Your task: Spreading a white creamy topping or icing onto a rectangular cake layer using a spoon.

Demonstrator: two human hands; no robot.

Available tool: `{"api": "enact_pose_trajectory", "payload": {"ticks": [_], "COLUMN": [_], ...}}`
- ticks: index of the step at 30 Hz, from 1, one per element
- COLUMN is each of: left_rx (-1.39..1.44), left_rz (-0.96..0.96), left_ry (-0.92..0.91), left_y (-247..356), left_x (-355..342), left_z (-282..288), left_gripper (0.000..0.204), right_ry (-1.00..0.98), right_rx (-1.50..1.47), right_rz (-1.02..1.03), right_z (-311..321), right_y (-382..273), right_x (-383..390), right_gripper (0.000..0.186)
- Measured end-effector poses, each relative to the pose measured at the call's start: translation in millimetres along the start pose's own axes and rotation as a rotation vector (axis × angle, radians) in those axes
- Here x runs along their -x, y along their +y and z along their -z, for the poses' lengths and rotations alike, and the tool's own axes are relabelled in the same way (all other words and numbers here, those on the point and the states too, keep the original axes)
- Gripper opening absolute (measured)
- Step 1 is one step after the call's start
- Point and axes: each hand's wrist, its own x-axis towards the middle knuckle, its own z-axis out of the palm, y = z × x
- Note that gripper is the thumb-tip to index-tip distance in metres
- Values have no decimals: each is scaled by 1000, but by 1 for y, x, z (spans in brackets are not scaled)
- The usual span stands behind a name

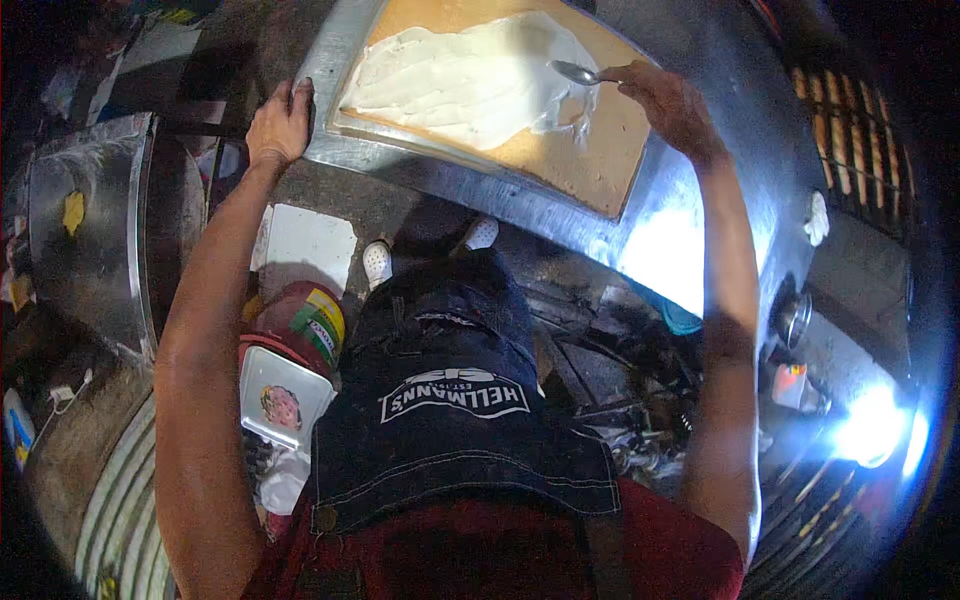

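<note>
Right now my right hand [668, 100] is pinched around the handle of a metal spoon [575, 72], its bowl lying on the white cream [470, 80] that covers much of a flat tan sheet of cake [590, 150]; the cream is thickest toward my left and the bare tan surface shows along the near edge and the right side; the cake sits on a steel table [700, 70] whose near rim catches a bright glare. My left hand [281, 122] rests on the table's left corner, fingers curled over the edge and pressed together, holding nothing else. Below, I see my dark denim apron [450, 420] over a red shirt, and my white shoes [378, 262] on the floor; beside my left leg stands a red-and-white container [290, 370]; further left is a steel tub [85, 240].
</note>
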Motion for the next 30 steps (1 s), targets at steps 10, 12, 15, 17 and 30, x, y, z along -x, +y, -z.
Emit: {"api": "enact_pose_trajectory", "payload": {"ticks": [10, 12, 15, 17, 30], "left_rx": [-129, -69, -74, -97, -67], "left_rz": [-129, 2, -12, 0, 51], "left_ry": [85, 63, 21, 54, 27], "left_y": [-64, -30, -28, -35, -16], "left_x": [-27, -18, -17, -17, -11], "left_z": [-28, -19, -16, -16, -7], "left_gripper": [70, 73, 76, 76, 81], "right_ry": [-111, -149, -203, -229, -135], "right_rx": [13, -63, -157, -181, -366], "right_rz": [153, 128, 63, 19, -231], "right_z": [-6, -16, -18, -19, -50], "right_y": [67, 75, 65, 49, -45], "right_x": [-50, -38, -26, -17, 65], "right_gripper": [22, 23, 24, 24, 22]}}
